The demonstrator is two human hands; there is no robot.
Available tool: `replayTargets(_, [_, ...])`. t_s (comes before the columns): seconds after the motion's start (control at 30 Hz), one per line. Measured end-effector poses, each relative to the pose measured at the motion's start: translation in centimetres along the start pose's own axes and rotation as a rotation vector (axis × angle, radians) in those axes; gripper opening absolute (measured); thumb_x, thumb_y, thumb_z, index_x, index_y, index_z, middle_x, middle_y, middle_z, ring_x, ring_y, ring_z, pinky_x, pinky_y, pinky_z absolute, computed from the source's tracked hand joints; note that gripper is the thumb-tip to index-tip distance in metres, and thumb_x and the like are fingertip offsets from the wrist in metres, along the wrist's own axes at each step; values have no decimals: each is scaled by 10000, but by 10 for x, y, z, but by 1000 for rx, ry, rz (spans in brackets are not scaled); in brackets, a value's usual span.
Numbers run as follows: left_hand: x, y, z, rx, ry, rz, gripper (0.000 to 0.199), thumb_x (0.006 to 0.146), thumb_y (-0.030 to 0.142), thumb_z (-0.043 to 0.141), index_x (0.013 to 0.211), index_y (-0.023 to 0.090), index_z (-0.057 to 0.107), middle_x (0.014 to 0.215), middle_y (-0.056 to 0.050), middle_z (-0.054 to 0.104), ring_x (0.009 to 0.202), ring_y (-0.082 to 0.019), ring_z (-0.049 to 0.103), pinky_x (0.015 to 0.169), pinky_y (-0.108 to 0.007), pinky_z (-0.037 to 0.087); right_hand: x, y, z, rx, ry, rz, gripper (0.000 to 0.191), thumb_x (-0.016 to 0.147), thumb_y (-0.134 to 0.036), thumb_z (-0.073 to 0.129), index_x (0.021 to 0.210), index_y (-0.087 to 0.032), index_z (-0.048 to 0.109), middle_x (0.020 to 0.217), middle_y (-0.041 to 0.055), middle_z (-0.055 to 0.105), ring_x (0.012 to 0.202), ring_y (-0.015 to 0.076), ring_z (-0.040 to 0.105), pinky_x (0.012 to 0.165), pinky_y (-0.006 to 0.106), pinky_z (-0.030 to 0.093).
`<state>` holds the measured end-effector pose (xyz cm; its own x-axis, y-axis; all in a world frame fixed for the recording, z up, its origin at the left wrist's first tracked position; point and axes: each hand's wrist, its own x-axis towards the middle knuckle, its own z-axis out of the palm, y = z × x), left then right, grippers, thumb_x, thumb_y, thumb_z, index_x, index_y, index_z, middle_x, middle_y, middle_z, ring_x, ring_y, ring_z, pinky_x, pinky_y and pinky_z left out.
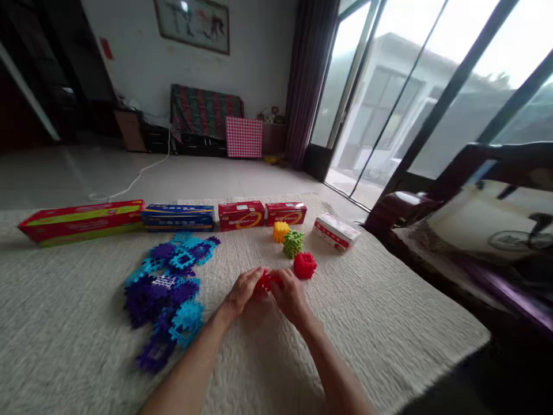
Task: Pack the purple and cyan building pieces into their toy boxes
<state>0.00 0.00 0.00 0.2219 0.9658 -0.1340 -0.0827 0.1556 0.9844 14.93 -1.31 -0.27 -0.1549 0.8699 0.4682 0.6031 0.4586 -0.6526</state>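
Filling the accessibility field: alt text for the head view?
A person's left hand and right hand hold red toothed plastic over a pale cloth. Just beyond sit a red block, green block and yellow block; blue and purple pieces lie piled to the left, with boxes farther back.

In a row stand a long red-and-green box [86, 222], a blue box [178, 219] and two red boxes [240, 217], with a white-and-red box [336, 231] to their right. A framed picture [194, 23] hangs on the wall [263, 57] above a striped cloth [207, 109]; a dark curtain [311, 80] hangs beside glass doors [367, 109].
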Motion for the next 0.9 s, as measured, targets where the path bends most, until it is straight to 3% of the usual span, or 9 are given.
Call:
replayTargets(0.17, [-3, -1, 2, -67, -65, 18, 417, 703, 411, 661, 1015, 141, 597, 657, 12, 616, 517, -98, 532, 497, -211, 405, -4, 0, 4, 14, 26, 78, 131, 846, -185, 509, 923, -179, 615, 830, 43, 655, 732, 152, 598, 686, 250, 451])
replayTargets(0.3, [-2, -4, 0, -100, -25, 1, 354, 690, 401, 660, 929, 149, 589, 679, 2, 633, 533, -102, 559, 485, -202, 406, -4, -1, 2, -7, 54, 120, 132, 839, -224, 532, 944, -176, 596, 829, 43, 659, 686, 147, 590, 660, 251, 457])
replayTargets(0.43, [2, -9, -4, -141, 40, 7, 326, 711, 409, 634, 902, 151, 578, 582, 28, 593, 468, -88, 522, 444, -188, 370, -5, -5, -3, 3, 28, -4, 222, 791, -159, 552, 1009, -176, 592, 965, 65, 652, 796, 151, 601, 733, 257, 470])
replayTargets(0.53, [4, -11, -5, -163, 82, 3, 336, 683, 402, 661, 889, 150, 577, 558, 40, 580, 420, -72, 483, 411, -181, 333, -4, -5, -6, -7, -8, -53, 163, 805, -139, 514, 921, -189, 618, 896, 48, 666, 826, 157, 606, 764, 263, 459])
replayTargets(0.63, [5, -12, -3, -131, 133, 30, 370, 653, 403, 695, 899, 143, 601, 597, 33, 603, 418, -65, 478, 405, -182, 321, -4, -4, -7, -35, 26, 48, 152, 805, -159, 514, 902, -183, 629, 811, 37, 680, 747, 153, 613, 714, 260, 452])
replayTargets(0.77, [9, -14, -3, -115, 169, 82, 393, 700, 454, 657, 926, 132, 650, 515, 48, 551, 413, -66, 455, 414, -182, 316, -3, -2, -8, 24, -59, 177, 281, 741, -130, 521, 993, -171, 638, 687, -1, 668, 594, 127, 578, 598, 234, 419])
replayTargets(0.9, [10, -16, -5, -209, 207, 76, 415, 698, 468, 655, 962, 147, 658, 743, -11, 670, 500, -79, 549, 453, -188, 374, -1, -7, -8, 241, -41, 311, 181, 729, -214, 559, 884, -162, 635, 669, 0, 646, 561, 123, 558, 554, 236, 414])
